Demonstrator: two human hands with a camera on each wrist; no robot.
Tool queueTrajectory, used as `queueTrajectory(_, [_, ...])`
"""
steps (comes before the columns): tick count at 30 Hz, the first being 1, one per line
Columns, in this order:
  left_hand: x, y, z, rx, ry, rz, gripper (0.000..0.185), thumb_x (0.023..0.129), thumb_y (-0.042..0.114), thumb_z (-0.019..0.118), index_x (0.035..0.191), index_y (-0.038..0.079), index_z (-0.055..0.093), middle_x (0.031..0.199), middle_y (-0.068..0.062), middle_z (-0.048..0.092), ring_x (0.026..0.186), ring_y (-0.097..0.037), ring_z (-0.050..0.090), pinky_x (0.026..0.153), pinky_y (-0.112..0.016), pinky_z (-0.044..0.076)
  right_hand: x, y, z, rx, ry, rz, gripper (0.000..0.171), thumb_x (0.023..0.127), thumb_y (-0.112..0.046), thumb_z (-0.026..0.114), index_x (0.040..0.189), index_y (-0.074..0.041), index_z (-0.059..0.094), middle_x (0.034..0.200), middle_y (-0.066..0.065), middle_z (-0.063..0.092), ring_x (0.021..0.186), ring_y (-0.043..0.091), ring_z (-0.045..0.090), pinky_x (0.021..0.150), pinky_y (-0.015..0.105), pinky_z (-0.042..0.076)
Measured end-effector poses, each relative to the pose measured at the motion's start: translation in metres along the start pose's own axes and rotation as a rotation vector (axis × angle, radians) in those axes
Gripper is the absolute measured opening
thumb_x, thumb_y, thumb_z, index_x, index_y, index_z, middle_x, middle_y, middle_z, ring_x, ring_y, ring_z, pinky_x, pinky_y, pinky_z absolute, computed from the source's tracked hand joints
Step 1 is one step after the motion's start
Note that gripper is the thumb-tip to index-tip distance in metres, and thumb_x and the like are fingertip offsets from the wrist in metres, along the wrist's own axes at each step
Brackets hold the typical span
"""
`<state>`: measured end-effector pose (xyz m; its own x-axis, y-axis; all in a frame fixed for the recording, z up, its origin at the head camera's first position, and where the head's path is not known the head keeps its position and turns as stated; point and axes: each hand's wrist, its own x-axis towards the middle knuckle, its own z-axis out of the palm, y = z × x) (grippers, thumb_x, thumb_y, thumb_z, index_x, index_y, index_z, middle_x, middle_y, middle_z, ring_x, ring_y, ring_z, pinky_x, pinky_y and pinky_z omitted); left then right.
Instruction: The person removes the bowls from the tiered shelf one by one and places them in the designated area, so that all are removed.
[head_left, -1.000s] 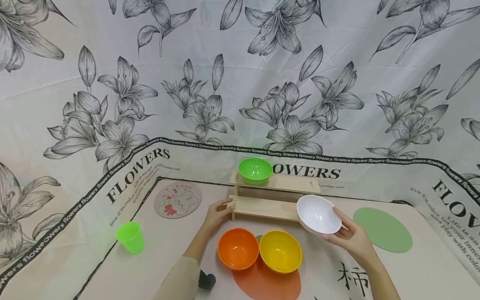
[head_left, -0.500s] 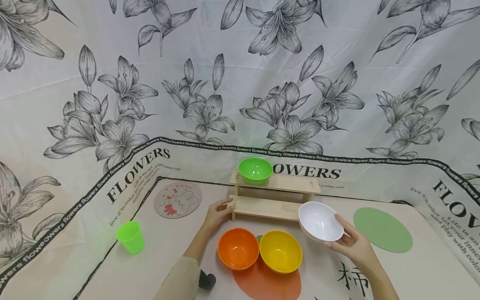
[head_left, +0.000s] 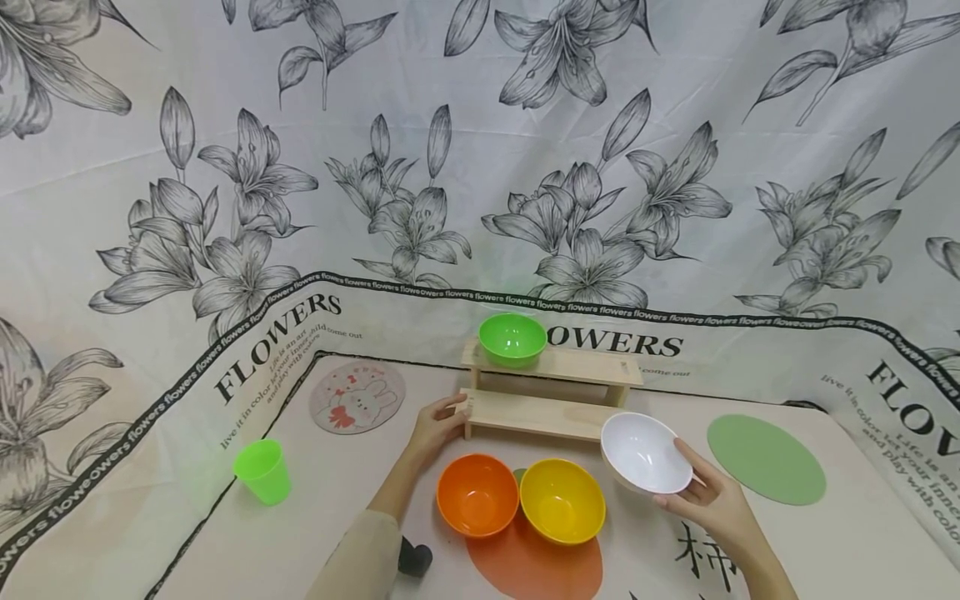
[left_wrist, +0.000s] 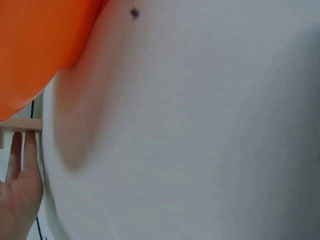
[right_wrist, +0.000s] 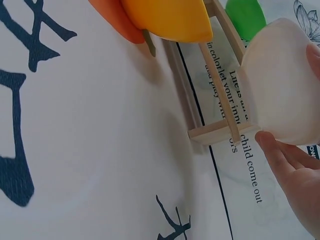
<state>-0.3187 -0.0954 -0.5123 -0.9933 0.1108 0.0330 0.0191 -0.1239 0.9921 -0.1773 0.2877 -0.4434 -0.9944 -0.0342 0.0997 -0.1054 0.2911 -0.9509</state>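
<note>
In the head view, my right hand (head_left: 712, 498) pinches the rim of a white bowl (head_left: 647, 454) and holds it tilted at the right end of the wooden two-tier rack (head_left: 540, 412). The right wrist view shows the pale outside of this bowl (right_wrist: 280, 85) and fingers against it. My left hand (head_left: 437, 429) touches the rack's left end; in the left wrist view its fingers (left_wrist: 31, 155) reach straight up to the wood. A green bowl (head_left: 513, 340) sits on the upper tier. An orange bowl (head_left: 477, 497) and a yellow bowl (head_left: 562, 502) stand side by side before the rack.
A green cup (head_left: 262, 472) stands at the left. A round rabbit mat (head_left: 357, 398) lies left of the rack, a green oval (head_left: 767, 458) to the right. A small black object (head_left: 414, 557) is near my left forearm. Flowered cloth (head_left: 420, 217) hangs behind the rack.
My right hand has brought the white bowl slightly toward me and to the right, off the front of the lower tier. My left hand stays at the rack's end.
</note>
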Motion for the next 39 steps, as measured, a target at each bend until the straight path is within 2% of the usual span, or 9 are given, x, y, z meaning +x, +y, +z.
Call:
queueTrajectory(10, [0.0,0.002,0.0,-0.012,-0.002,-0.007,0.044,0.088,0.009,0.066,0.128,-0.004,0.054,0.122,-0.029,0.055,0.104,-0.026,0.059,0.091,-0.039,0.052,-0.006,0.008,-0.001,0.054,0.003,-0.003,0.089,0.077,0.003,0.072,0.146,0.008,0.016,0.148,0.035,0.011,0.097,-0.019,0.045,0.08,0.01,0.05])
queueTrajectory(15, [0.0,0.002,0.0,-0.021,-0.007,-0.002,0.043,0.087,0.007,0.066,0.127,-0.005,0.054,0.123,-0.03,0.055,0.103,-0.026,0.059,0.09,-0.039,0.052,-0.01,0.019,-0.002,0.132,0.004,-0.049,0.086,0.077,0.008,0.069,0.145,0.009,0.017,0.152,0.025,0.016,0.101,-0.015,0.048,0.081,0.012,0.05])
queueTrajectory(18, [0.0,0.003,0.001,-0.024,-0.008,-0.003,0.043,0.087,0.006,0.066,0.127,-0.005,0.054,0.123,-0.03,0.054,0.104,-0.027,0.059,0.091,-0.039,0.051,-0.013,0.023,-0.003,0.097,0.01,-0.031,0.086,0.077,0.004,0.071,0.146,0.007,0.018,0.152,0.025,0.014,0.102,-0.016,0.047,0.081,0.011,0.05])
queueTrajectory(23, [0.0,0.003,0.001,-0.016,-0.007,-0.005,0.044,0.087,0.008,0.066,0.128,-0.004,0.054,0.124,-0.03,0.054,0.105,-0.027,0.059,0.091,-0.039,0.051,-0.016,0.04,-0.007,0.031,0.006,-0.012,0.085,0.081,-0.004,0.072,0.15,-0.011,0.024,0.149,-0.008,0.028,0.105,-0.016,0.045,0.083,0.012,0.05])
queueTrajectory(26, [0.0,0.002,0.0,-0.004,-0.01,0.006,0.045,0.088,0.01,0.066,0.128,-0.005,0.053,0.123,-0.03,0.054,0.104,-0.028,0.059,0.091,-0.039,0.051,-0.018,0.046,-0.008,0.093,-0.005,-0.035,0.084,0.08,0.001,0.071,0.149,-0.009,0.024,0.149,-0.002,0.027,0.107,-0.012,0.048,0.083,0.014,0.05])
queueTrajectory(28, [-0.001,0.002,0.0,-0.007,-0.009,0.006,0.045,0.088,0.01,0.066,0.128,-0.006,0.053,0.123,-0.031,0.054,0.104,-0.027,0.059,0.091,-0.04,0.051,-0.019,0.052,-0.009,0.129,-0.012,-0.062,0.084,0.079,0.004,0.069,0.149,-0.012,0.026,0.148,-0.005,0.031,0.107,-0.011,0.049,0.084,0.013,0.05])
queueTrajectory(29, [-0.001,0.002,0.0,-0.01,-0.012,0.009,0.045,0.088,0.009,0.065,0.129,-0.007,0.052,0.123,-0.031,0.053,0.104,-0.027,0.059,0.092,-0.041,0.051,-0.02,0.05,-0.008,0.16,-0.012,-0.069,0.085,0.079,0.008,0.068,0.149,-0.008,0.024,0.146,-0.006,0.034,0.107,-0.01,0.049,0.084,0.013,0.05])
queueTrajectory(33, [-0.002,0.003,0.001,-0.028,-0.013,0.013,0.045,0.089,0.007,0.064,0.129,-0.008,0.051,0.123,-0.032,0.053,0.103,-0.026,0.059,0.093,-0.042,0.05,-0.026,0.046,-0.005,0.257,-0.02,-0.137,0.083,0.076,0.017,0.064,0.147,-0.01,0.032,0.126,-0.029,0.046,0.106,-0.007,0.052,0.082,0.013,0.051])
queueTrajectory(39, [-0.002,0.002,0.001,-0.026,-0.011,0.004,0.044,0.088,0.007,0.065,0.128,-0.007,0.052,0.124,-0.031,0.053,0.105,-0.028,0.059,0.092,-0.041,0.05,-0.032,0.044,-0.004,0.361,-0.062,-0.209,0.081,0.072,0.025,0.06,0.142,-0.011,0.041,0.127,-0.024,0.05,0.107,-0.003,0.054,0.081,0.016,0.052])
